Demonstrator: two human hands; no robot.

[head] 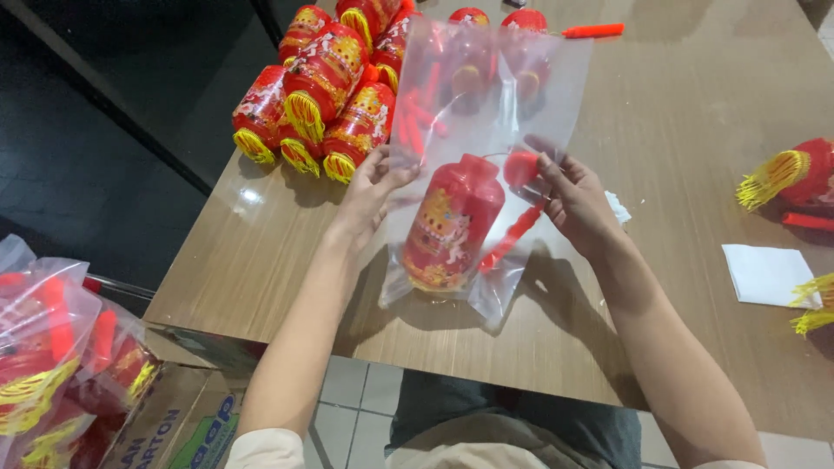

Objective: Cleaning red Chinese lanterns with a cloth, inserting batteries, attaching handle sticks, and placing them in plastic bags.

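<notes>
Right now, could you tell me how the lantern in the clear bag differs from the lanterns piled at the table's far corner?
The bagged lantern sits inside a clear plastic bag held by the left hand and right hand; the piled lanterns lie bare on the table. It is alone beside a red stick; they are heaped together. All are red with gold print.

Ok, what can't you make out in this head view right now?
- Right hand fingertips: behind the clear bag, blurred.
- Red lantern print: too blurred through plastic.
- Tasselled lantern at right: cut off by the frame edge.
- Bagged lanterns at lower left: cut off, glare hides detail.
</notes>
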